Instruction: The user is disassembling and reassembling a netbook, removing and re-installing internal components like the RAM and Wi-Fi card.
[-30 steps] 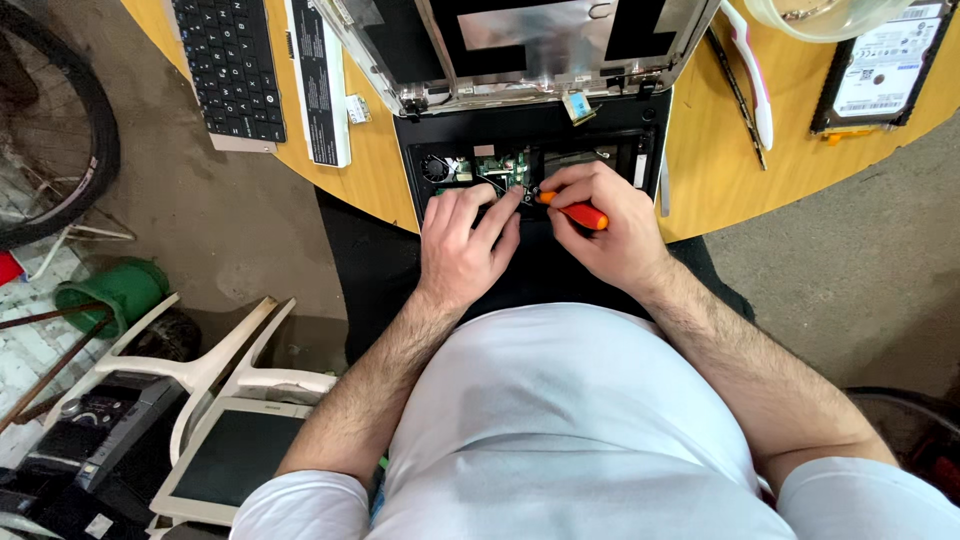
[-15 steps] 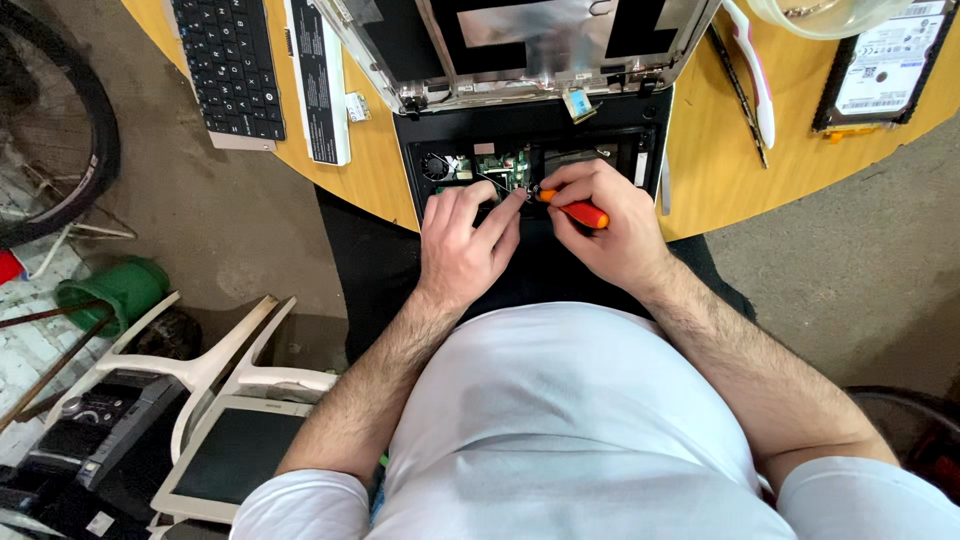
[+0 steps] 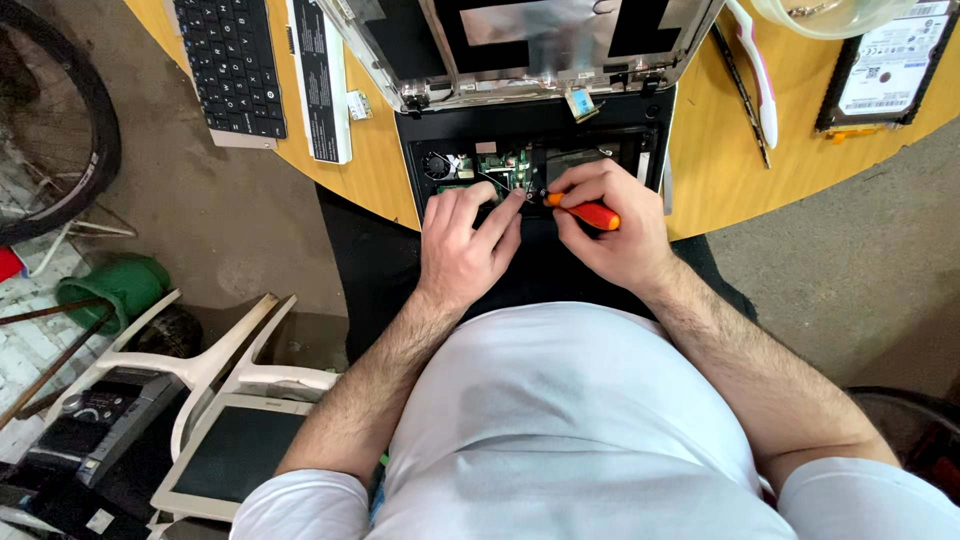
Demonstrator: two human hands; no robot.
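An opened laptop base (image 3: 620,118) lies at the near edge of a round wooden table (image 3: 720,160), its green circuit board (image 3: 505,163) and small fan exposed. My right hand (image 3: 610,235) grips a screwdriver with an orange handle (image 3: 590,213), tip pointed left at the board. My left hand (image 3: 465,245) rests on the base beside it, fingers spread, fingertips touching the board next to the screwdriver tip. The laptop's lid (image 3: 530,40) stands open behind the base.
A detached black keyboard (image 3: 232,65) and a long black battery (image 3: 320,80) lie at the table's left. A hard drive (image 3: 885,65), a toothbrush (image 3: 757,70) and a bowl sit at the right. White plastic chairs (image 3: 200,365), a green bucket (image 3: 115,285) and a wheel are on the floor at left.
Almost nothing differs. Both hands stay on the board, with the screwdriver in the same place.
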